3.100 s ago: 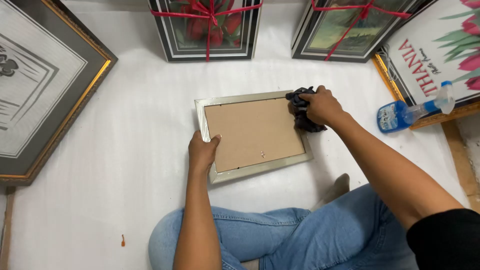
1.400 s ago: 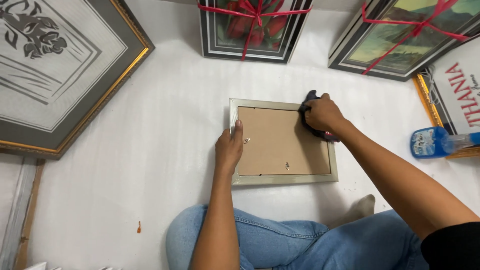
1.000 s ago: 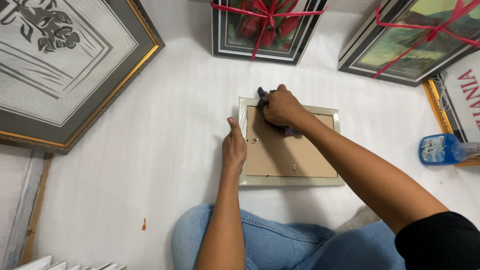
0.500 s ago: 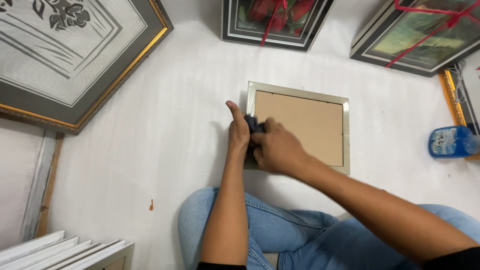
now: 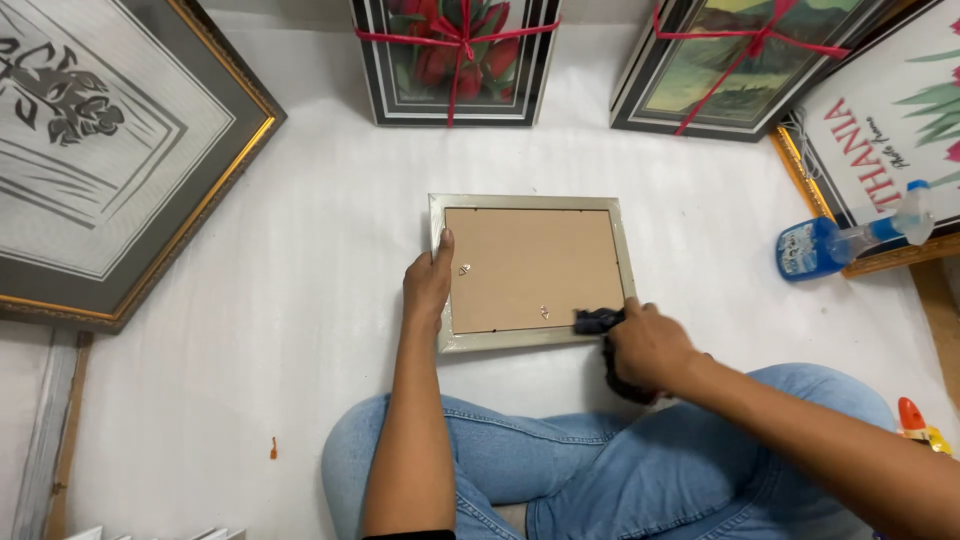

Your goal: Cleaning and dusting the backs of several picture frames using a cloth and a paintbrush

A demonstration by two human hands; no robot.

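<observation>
A small silver picture frame point(image 5: 527, 203) lies face down on the white floor, its brown backing board point(image 5: 535, 268) up. My left hand point(image 5: 428, 286) rests on the frame's left edge, thumb on the backing. A dark cloth point(image 5: 598, 322) is gripped in my right hand point(image 5: 650, 348), which presses it on the frame's near right corner. My legs in blue jeans are folded just below the frame.
A large grey and gold framed picture point(image 5: 105, 150) lies at the left. Two framed pictures tied with red ribbon point(image 5: 455, 60) point(image 5: 745, 65) lean at the back. A blue spray bottle point(image 5: 835, 242) lies at the right beside another framed print point(image 5: 885, 150).
My right hand has wiped the cloth around the frame: from the far right corner, across the top, down the left side, and now along the near edge to the near right corner. My left hand stays on the left edge.
</observation>
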